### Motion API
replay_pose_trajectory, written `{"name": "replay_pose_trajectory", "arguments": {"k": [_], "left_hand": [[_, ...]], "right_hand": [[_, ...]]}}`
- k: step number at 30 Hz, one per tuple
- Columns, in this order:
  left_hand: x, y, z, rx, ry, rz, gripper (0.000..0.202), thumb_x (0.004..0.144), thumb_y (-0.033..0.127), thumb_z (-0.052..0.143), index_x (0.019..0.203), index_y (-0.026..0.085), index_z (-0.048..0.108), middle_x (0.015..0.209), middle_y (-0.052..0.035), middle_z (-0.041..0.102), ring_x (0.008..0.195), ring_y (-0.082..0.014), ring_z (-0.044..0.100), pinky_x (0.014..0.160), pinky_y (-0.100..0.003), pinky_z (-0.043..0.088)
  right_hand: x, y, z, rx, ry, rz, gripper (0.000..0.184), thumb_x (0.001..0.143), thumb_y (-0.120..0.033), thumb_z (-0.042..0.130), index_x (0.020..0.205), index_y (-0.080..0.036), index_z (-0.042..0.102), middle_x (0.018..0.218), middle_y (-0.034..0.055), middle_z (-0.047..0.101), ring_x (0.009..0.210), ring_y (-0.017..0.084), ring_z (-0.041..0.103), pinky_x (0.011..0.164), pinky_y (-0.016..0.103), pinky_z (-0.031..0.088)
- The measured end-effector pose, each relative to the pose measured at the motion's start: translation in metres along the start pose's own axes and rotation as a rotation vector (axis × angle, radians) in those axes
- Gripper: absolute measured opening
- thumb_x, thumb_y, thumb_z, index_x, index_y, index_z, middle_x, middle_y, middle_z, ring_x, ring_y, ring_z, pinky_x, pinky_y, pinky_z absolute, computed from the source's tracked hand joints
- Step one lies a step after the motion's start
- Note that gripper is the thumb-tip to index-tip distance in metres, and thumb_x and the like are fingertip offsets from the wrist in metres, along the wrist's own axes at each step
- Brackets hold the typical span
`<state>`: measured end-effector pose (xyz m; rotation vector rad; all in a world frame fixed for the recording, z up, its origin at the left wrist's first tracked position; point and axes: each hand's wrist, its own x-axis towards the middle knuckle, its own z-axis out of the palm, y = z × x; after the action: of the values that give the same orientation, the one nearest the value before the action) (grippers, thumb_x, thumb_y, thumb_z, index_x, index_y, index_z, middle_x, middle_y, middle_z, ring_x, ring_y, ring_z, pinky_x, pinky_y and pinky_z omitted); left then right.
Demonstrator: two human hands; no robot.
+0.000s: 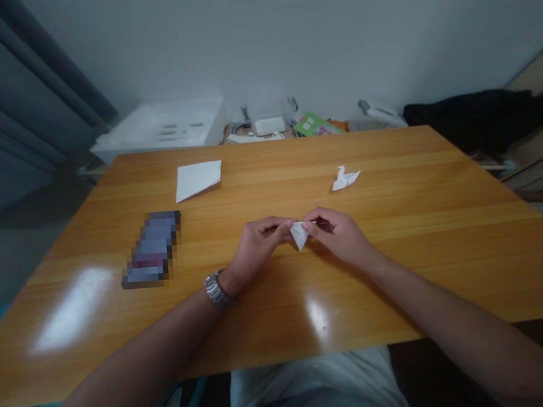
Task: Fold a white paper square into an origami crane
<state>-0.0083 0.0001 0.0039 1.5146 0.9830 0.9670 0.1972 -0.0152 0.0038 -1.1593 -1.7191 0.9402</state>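
A small piece of folded white paper [299, 237] is pinched between my two hands over the middle of the table. Its visible part narrows to a point towards me. My left hand [265, 238], with a metal watch [219, 290] at the wrist, grips the paper's left side between thumb and fingers. On the opposite side, my right hand [336, 230] pinches the paper's right edge. Fingers cover the upper corners. Beyond my right hand stands a folded white paper bird [344, 178].
Sheets of white paper [198, 179] lie at the back left of the wooden table [280, 327]. A phone [152, 249], its screen blurred out, rests left of my hands. Behind the table's far edge are a white tray [191, 119] and a green booklet [316, 126].
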Motion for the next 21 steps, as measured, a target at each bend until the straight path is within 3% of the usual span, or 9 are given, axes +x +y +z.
{"name": "replay_pose_trajectory", "arguments": {"k": [9,14,21], "left_hand": [[-0.0014,0.0045,-0.0005,0.101,-0.025,0.057,0.033,0.098,0.044,0.059,0.098,0.015,0.074,0.097,-0.0084,0.078,0.082,-0.018,0.075,0.075,-0.027,0.063],[-0.0002,-0.0003,-0.0001,0.132,0.014,0.084,0.027,0.088,0.04,0.074,0.098,0.015,0.074,0.097,-0.0084,0.078,0.089,-0.0192,0.075,0.084,-0.029,0.062],[-0.0009,-0.0042,0.0015,0.103,0.017,0.075,0.026,0.087,0.038,0.074,0.096,0.015,0.07,0.092,-0.0074,0.077,0.084,-0.0176,0.074,0.078,-0.027,0.061]], "right_hand": [[0.0004,0.0008,0.0012,-0.002,0.008,0.032,0.022,0.094,-0.041,0.064,0.091,-0.02,0.071,0.087,0.004,0.073,0.08,0.019,0.066,0.074,0.031,0.051],[0.0009,0.0005,0.0005,0.043,0.024,0.049,0.023,0.093,-0.043,0.066,0.091,-0.021,0.071,0.087,0.0038,0.074,0.081,0.02,0.068,0.075,0.031,0.052],[-0.0004,0.0034,0.0035,0.045,0.024,0.065,0.024,0.092,-0.044,0.067,0.093,-0.021,0.072,0.087,0.0041,0.074,0.08,0.02,0.068,0.074,0.031,0.052]]}}
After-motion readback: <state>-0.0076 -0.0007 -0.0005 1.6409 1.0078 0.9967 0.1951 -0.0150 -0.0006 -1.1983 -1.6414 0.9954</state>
